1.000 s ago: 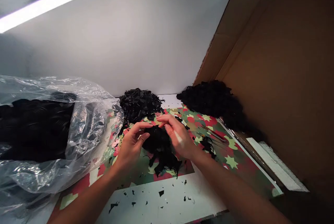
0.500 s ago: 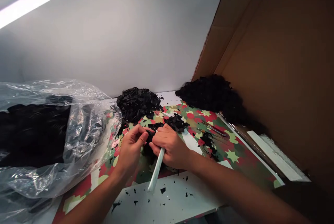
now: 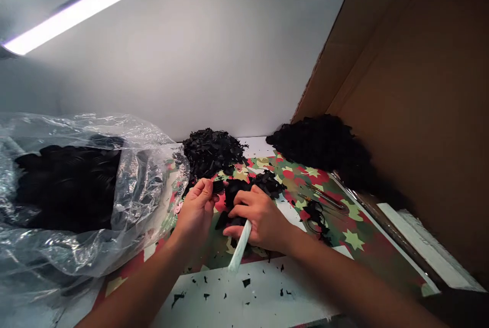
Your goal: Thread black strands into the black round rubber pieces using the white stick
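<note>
Between its thumb and fingers, my left hand (image 3: 197, 205) pinches a small black piece (image 3: 218, 186), possibly rubber, with ridges on it. My right hand (image 3: 256, 216) grips a tool with a slim whitish handle (image 3: 240, 249) that points back towards me. The tool's working end is hidden by the fingers. A gap separates the two hands. Just beyond and under the right hand's fingers lies a small heap of black pieces (image 3: 235, 193). Black scraps (image 3: 269, 183) lie right behind that heap.
A clear plastic bag (image 3: 147, 193) full of black ridged parts (image 3: 69, 185) stands at left. Behind are a scrap pile (image 3: 214, 149) and a larger black pile (image 3: 321, 144) beside the cardboard wall (image 3: 412, 104). Tweezers (image 3: 326, 198) lie at right. Crumbs dot the white sheet (image 3: 214, 279).
My left hand has drawn away leftwards from the right, the black piece in its pinch. The right hand's fingers have loosened a little around the tool. The whole view has shifted slightly.
</note>
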`<state>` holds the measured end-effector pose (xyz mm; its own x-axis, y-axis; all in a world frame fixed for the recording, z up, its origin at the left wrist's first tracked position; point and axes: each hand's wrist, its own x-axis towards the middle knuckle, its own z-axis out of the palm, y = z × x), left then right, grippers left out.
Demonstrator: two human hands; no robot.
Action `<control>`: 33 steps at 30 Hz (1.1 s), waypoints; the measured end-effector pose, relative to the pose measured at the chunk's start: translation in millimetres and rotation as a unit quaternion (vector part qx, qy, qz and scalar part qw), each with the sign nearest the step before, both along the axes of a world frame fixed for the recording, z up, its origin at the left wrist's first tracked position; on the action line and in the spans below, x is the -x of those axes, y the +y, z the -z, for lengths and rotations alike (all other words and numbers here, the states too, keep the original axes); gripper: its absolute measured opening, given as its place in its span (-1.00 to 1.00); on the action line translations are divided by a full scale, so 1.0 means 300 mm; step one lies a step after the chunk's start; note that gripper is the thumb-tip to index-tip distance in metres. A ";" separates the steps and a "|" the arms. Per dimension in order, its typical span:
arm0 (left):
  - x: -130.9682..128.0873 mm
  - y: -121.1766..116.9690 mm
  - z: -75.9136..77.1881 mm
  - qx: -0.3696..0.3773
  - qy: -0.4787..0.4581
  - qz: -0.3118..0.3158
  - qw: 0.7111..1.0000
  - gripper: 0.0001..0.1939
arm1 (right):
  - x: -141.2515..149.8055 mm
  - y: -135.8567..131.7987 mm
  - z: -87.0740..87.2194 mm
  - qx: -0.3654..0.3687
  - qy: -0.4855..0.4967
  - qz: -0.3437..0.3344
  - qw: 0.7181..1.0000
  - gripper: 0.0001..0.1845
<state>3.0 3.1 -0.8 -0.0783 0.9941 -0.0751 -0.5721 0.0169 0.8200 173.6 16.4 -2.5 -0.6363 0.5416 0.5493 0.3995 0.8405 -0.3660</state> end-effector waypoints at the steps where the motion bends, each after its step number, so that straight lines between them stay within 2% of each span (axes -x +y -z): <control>1: 0.001 -0.003 0.000 0.005 -0.007 0.003 1.000 -0.67 | -0.003 0.000 -0.006 0.028 0.033 0.014 0.999 -0.56; 5: -0.007 -0.019 -0.004 0.014 -0.008 0.020 1.000 -0.70 | 0.004 -0.009 -0.030 0.115 0.169 0.097 0.974 -0.67; 8: -0.018 -0.032 -0.001 0.006 0.052 0.032 0.998 -0.69 | 0.012 -0.008 -0.026 0.143 0.172 0.097 0.970 -0.72; 12: -0.010 -0.029 0.005 -0.041 0.201 0.039 0.978 -0.69 | 0.006 0.008 -0.001 0.139 0.166 0.102 0.971 -0.90; 15: 0.007 -0.021 -0.001 -0.082 0.271 0.047 0.958 -0.74 | -0.006 0.017 0.005 0.119 0.169 0.090 0.974 -0.84; 20: 0.030 -0.012 -0.007 -0.088 0.254 0.085 0.959 -0.78 | -0.010 0.008 -0.020 0.114 0.173 0.103 0.973 -0.86; 26: 0.041 -0.003 0.002 -0.115 0.282 0.029 0.952 -0.80 | 0.001 -0.010 -0.045 0.149 0.211 0.053 0.965 -0.84; 33: 0.031 -0.011 0.013 -0.112 0.291 0.020 0.950 -0.82 | 0.000 -0.005 -0.029 0.171 0.236 0.047 0.955 -0.91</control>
